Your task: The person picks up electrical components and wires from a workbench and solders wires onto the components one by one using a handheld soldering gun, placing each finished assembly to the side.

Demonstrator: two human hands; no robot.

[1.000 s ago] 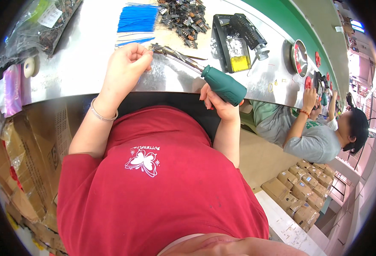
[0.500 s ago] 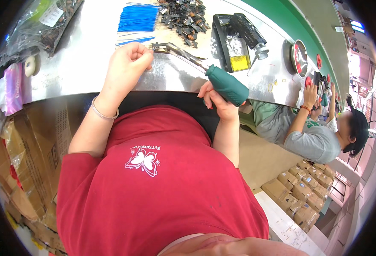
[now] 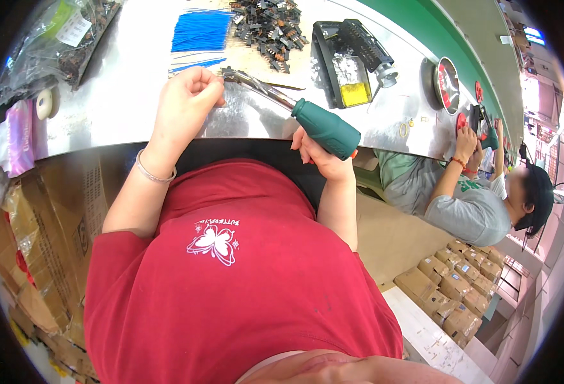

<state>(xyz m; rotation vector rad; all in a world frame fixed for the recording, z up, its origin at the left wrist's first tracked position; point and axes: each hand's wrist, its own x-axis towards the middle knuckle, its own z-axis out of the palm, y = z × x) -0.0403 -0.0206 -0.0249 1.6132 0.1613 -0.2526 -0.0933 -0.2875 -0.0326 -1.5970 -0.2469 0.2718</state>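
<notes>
My right hand (image 3: 323, 157) is closed around the green handle of a soldering iron (image 3: 326, 128), held at a slant over the metal table's front edge. Its metal shaft points up and left, the tip coming close to the fingertips of my left hand (image 3: 195, 93). That hand is closed in a pinch just above the table; what sits between its fingers is hidden. A small dark part (image 3: 225, 72) shows right beside the fingertips and the iron's tip. Beyond lie a bundle of blue wires (image 3: 200, 32) and a heap of small black switch-like parts (image 3: 272, 29).
A black soldering-iron stand with a yellow sponge (image 3: 356, 94) stands right of the heap. Farther right is a round metal bowl (image 3: 447, 83). A plastic bag of parts (image 3: 64, 45) lies at the far left. A co-worker (image 3: 467, 205) sits to the right, with cartons (image 3: 448, 288) behind.
The soldering iron and my right hand have shifted slightly left. My left hand stays pinched in nearly the same spot. The co-worker's hands have moved, with a green-handled tool now beside them.
</notes>
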